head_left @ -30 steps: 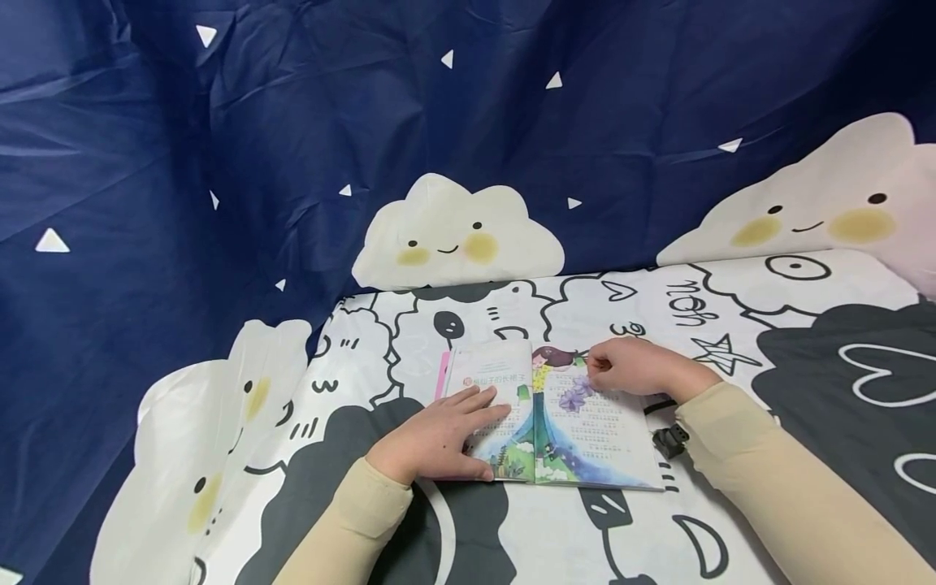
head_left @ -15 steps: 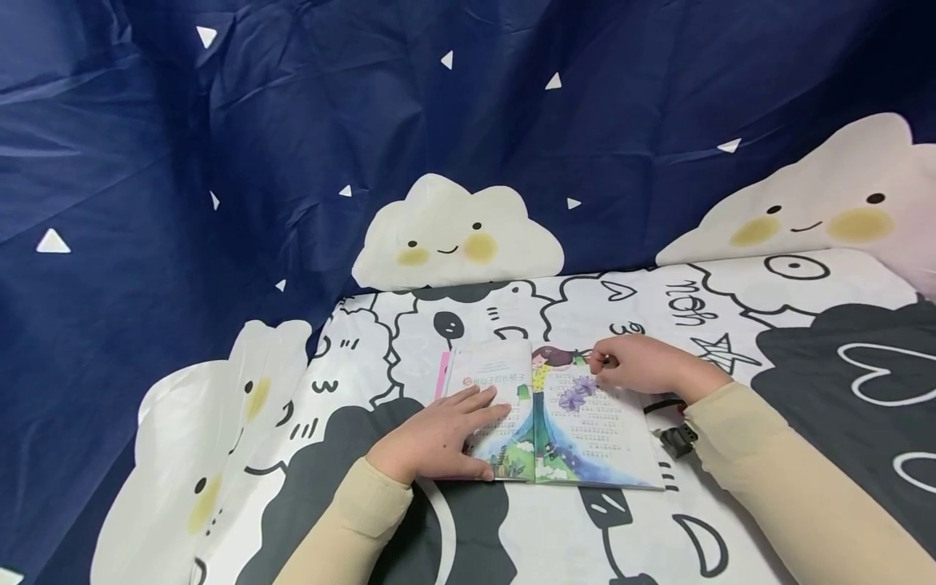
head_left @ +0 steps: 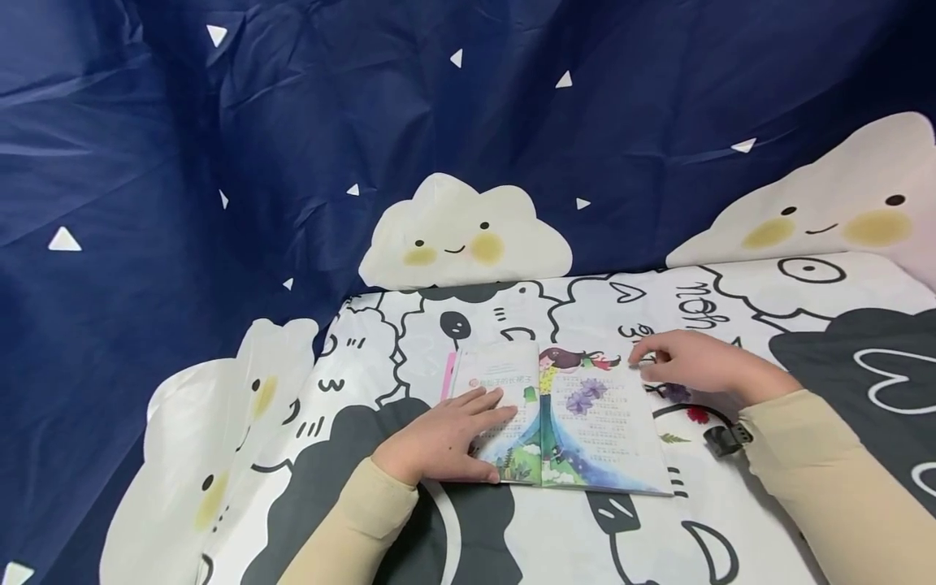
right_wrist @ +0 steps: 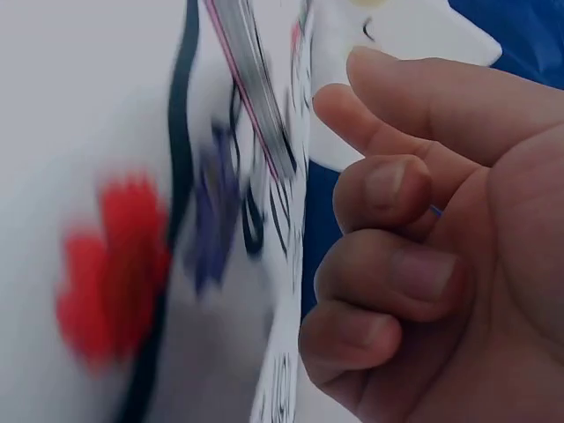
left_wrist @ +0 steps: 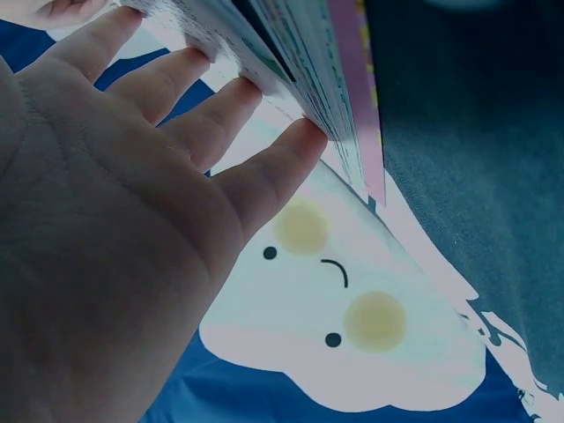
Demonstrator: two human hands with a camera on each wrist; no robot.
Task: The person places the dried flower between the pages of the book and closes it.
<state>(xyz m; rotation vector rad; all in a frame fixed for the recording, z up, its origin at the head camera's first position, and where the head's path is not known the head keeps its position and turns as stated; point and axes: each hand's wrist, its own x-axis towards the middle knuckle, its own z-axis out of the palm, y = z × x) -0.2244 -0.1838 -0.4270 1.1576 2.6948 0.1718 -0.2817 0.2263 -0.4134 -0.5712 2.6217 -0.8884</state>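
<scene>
Left grip: the left hand is resting just below the middle of the frame, fingers spread and fairly straight, holding nothing; in the left wrist view its fingertips are touching paper.
Left page: the left page of the book is lying partly under that hand, near the centre, with a pink edge showing at its far left.
Right page: two purple flowers are lying on its upper half, right of centre; whether they are touching or overlapping, I cannot tell.
Loose pieces: on the printed cloth, right of the book, a green leaf, a dark purple flower and a red flower are lying near one another.
Right grip: the right hand seems to be hovering over the book's upper right edge; the thumb and forefinger are sitting slightly apart, the other fingers are curling in, and nothing is showing in the grasp.
Progress: the purple flowers are already lying on the page, seemingly done; the three loose pieces are lying off it, so the work is looking only partly along.
</scene>
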